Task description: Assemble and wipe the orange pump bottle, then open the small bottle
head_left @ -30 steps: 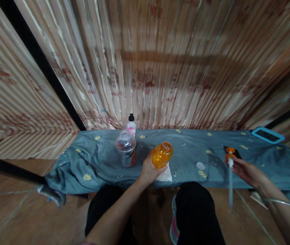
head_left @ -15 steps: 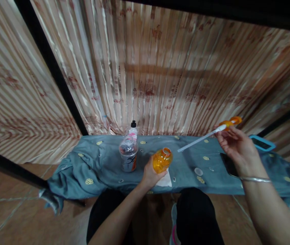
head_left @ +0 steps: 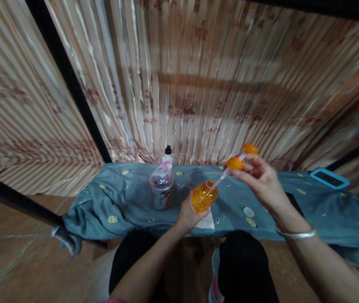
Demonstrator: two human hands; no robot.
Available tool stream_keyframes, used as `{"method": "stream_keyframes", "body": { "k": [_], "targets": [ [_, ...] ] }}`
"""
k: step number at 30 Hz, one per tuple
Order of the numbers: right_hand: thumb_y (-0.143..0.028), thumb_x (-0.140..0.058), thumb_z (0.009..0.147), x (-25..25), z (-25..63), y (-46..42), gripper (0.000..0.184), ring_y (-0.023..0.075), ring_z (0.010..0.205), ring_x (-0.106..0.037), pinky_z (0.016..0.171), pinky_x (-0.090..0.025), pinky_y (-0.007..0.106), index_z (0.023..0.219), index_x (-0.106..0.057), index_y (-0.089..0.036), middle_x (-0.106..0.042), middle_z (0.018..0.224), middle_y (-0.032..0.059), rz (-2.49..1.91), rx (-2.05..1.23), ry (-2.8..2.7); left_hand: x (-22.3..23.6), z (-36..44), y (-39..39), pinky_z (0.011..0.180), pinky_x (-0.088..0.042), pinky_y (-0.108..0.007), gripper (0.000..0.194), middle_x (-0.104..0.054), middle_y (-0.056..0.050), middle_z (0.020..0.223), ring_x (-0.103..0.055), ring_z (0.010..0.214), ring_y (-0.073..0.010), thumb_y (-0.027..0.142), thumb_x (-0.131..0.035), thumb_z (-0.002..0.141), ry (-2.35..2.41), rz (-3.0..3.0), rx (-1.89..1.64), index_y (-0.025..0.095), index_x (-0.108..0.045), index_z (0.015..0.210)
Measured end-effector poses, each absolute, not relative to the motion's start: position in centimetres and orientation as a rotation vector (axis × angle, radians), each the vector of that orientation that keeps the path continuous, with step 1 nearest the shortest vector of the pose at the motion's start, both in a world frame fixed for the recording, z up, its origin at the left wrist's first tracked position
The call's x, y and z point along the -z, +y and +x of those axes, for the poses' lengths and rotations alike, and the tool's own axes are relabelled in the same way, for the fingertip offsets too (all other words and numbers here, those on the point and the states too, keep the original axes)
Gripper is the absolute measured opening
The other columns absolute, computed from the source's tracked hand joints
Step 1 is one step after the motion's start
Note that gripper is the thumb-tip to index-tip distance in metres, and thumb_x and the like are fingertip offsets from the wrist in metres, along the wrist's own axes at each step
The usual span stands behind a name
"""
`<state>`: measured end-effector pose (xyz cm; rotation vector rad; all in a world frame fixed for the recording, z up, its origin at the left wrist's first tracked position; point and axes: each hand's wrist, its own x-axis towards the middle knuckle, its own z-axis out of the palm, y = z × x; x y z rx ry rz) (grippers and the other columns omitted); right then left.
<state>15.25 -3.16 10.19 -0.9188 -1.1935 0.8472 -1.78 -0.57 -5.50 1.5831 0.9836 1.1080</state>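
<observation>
My left hand (head_left: 192,214) is wrapped round a see-through orange bottle (head_left: 203,200), held tilted above the cloth with its open mouth up and to the right. Between the fingers of my right hand (head_left: 261,179) is an orange pump head (head_left: 236,163) with a whitish dip tube. The lower end of the tube is at the bottle's mouth and appears to be inside it. Under the bottle, partly covered by it, lies a white piece of paper (head_left: 207,222).
A grey-green patterned cloth (head_left: 128,210) covers the bench. On it stand a clear plastic cup (head_left: 160,195) and a black-capped bottle (head_left: 167,160). A round clear disc (head_left: 248,211), a dark phone (head_left: 293,202) and a blue-framed device (head_left: 330,178) lie to the right.
My right hand has moved left and brought the pump head over the orange bottle, so the tube's end is now at its mouth. My left hand still holds the bottle.
</observation>
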Motion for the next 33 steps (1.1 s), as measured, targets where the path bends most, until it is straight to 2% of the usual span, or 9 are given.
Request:
{"method": "stream_keyframes", "body": {
  "k": [1, 3, 6, 14, 22, 26, 33],
  "targets": [
    [-0.021, -0.094, 0.059, -9.1, 14.5, -3.2, 0.045, 0.0131, 0.076, -0.074, 0.071, -0.058, 0.019, 0.094, -0.065, -0.022, -0.078, 0.085, -0.0001, -0.944, -0.891, -1.248, 5.5, -1.8, -0.6, 0.100, -0.057, -0.042, 0.063, -0.073, -0.003, 0.114, -0.070, 0.106, -0.0237, 0.014, -0.082, 0.060, 0.982, 1.585, -1.105, 0.022, -0.057, 0.116],
    [-0.031, -0.090, 0.068, -7.0, 13.5, -3.2, 0.041, 0.0135, 0.080, -0.074, 0.076, -0.059, 0.022, 0.099, -0.064, -0.025, -0.078, 0.089, -0.0010, -0.978, -0.937, -1.301, 5.5, -1.8, -0.6, 0.100, -0.056, -0.043, 0.065, -0.073, -0.003, 0.116, -0.070, 0.108, -0.0243, 0.014, -0.082, 0.059, 0.986, 1.580, -1.106, 0.022, -0.056, 0.118],
    [-0.038, -0.087, 0.072, -5.1, 13.0, -3.2, 0.043, 0.0150, 0.090, -0.073, 0.085, -0.058, 0.027, 0.105, -0.060, -0.028, -0.077, 0.095, -0.0022, -1.017, -0.911, -1.328, 5.6, -1.8, -0.6, 0.101, -0.056, -0.043, 0.070, -0.073, -0.004, 0.118, -0.070, 0.109, -0.0248, 0.014, -0.083, 0.058, 0.978, 1.557, -1.105, 0.022, -0.055, 0.121],
    [-0.038, -0.084, 0.075, -4.3, 13.5, -3.2, 0.041, 0.0196, 0.110, -0.066, 0.103, -0.049, 0.036, 0.109, -0.063, -0.028, -0.071, 0.115, 0.0016, -1.079, -0.857, -1.451, 6.0, -1.7, -0.6, 0.099, -0.056, -0.043, 0.070, -0.072, -0.006, 0.117, -0.070, 0.108, -0.0266, 0.017, -0.085, 0.058, 0.973, 1.560, -1.103, 0.021, -0.055, 0.121],
    [-0.040, -0.082, 0.078, -4.0, 14.1, -3.3, 0.041, 0.0213, 0.114, -0.065, 0.106, -0.047, 0.042, 0.112, -0.062, -0.030, -0.070, 0.117, 0.0026, -1.075, -0.869, -1.506, 5.9, -1.8, -0.7, 0.102, -0.055, -0.043, 0.071, -0.071, -0.008, 0.120, -0.069, 0.111, -0.0273, 0.019, -0.084, 0.061, 0.955, 1.571, -1.073, 0.019, -0.053, 0.124],
    [-0.040, -0.081, 0.080, -3.7, 14.2, -3.2, 0.038, 0.0210, 0.114, -0.065, 0.106, -0.048, 0.040, 0.112, -0.061, -0.030, -0.070, 0.119, 0.0025, -1.081, -0.862, -1.537, 6.0, -1.8, -0.7, 0.104, -0.054, -0.042, 0.072, -0.069, -0.009, 0.124, -0.068, 0.115, -0.0272, 0.020, -0.084, 0.062, 0.929, 1.576, -1.080, 0.019, -0.051, 0.126],
    [-0.037, -0.079, 0.082, -3.1, 14.4, -3.1, 0.042, 0.0205, 0.116, -0.063, 0.109, -0.046, 0.041, 0.117, -0.058, -0.029, -0.067, 0.124, 0.0046, -1.121, -0.797, -1.620, 6.3, -1.7, -0.5, 0.101, -0.055, -0.042, 0.070, -0.071, -0.007, 0.119, -0.069, 0.110, -0.0259, 0.018, -0.083, 0.061, 0.941, 1.590, -1.084, 0.019, -0.051, 0.124]
  ]
}}
